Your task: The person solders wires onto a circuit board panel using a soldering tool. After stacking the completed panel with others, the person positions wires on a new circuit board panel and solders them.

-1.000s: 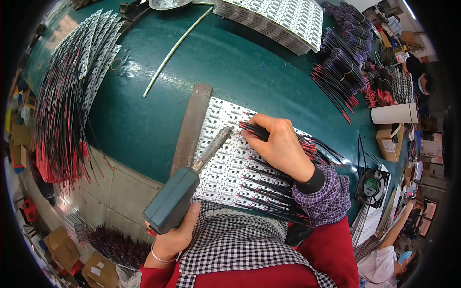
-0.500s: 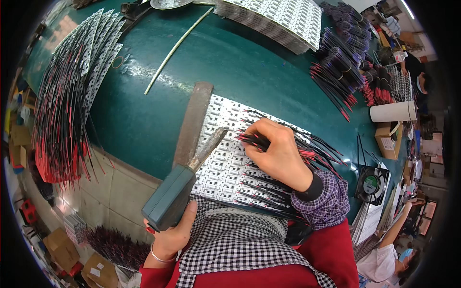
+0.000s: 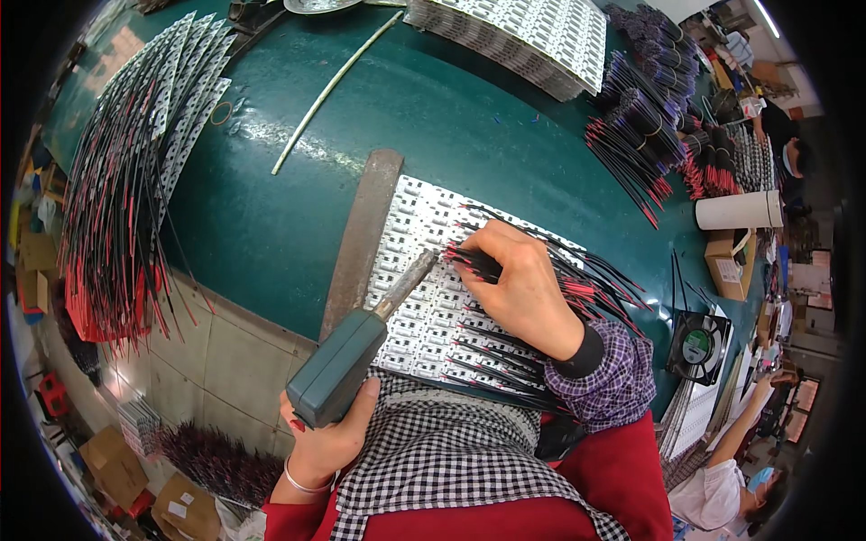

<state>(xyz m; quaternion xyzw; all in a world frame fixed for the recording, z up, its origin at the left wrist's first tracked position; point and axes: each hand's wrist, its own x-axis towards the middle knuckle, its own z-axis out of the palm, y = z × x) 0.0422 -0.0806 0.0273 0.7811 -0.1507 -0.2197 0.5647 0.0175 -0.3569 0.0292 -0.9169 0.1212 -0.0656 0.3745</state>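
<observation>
My left hand (image 3: 334, 431) is closed round the handle of a dark green soldering gun (image 3: 338, 368). Its long metal tip slants up to the right and ends close to the wire ends, over a white circuit board panel (image 3: 410, 298) filled with rows of small components. My right hand (image 3: 523, 279) pinches a bundle of black and red wires (image 3: 478, 261), their ends pointing left at the tip. Whether the tip touches a wire I cannot tell. More wires (image 3: 496, 365) lie across the panel's right part, some seemingly attached. A flat metal bar (image 3: 361, 239) lies along the panel's left edge.
Wired board strips (image 3: 149, 171) hang over the table's left edge. At the back stands a stack of panels (image 3: 519, 41); wire bundles (image 3: 645, 117) lie right of it. A small fan (image 3: 699, 347) and white roll (image 3: 740, 210) are at the right. A co-worker (image 3: 722, 487) sits lower right.
My left hand has moved the soldering gun right and slightly down, bringing its tip nearer the wire ends. My right hand has barely shifted.
</observation>
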